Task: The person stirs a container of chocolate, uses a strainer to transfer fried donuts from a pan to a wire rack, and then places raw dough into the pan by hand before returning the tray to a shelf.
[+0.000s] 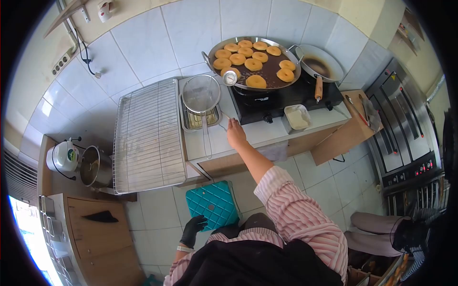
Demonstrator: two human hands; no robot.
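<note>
My bare right hand [235,135] reaches over the counter's front edge, fingers together on a thin, light utensil [224,119] whose kind is too small to make out. Just left of it, a round mesh strainer [202,94] rests over a rectangular metal container [193,122], its long handle pointing toward me. Beyond the hand, ring doughnuts [237,59] float in dark oil in a wide metal pan [272,88], with a dial thermometer [230,78] at its near rim. Low beside a teal quilted stool [212,205], my left hand [193,230] in a black glove has its fingers apart, holding nothing.
The pan stands on a black gas stove [253,114]. To its right are a second pan [334,57] and a tub of white stuff [297,118]. A wire rack [150,138] lies at left. An oven [400,124] and another person's legs [377,233] are at right.
</note>
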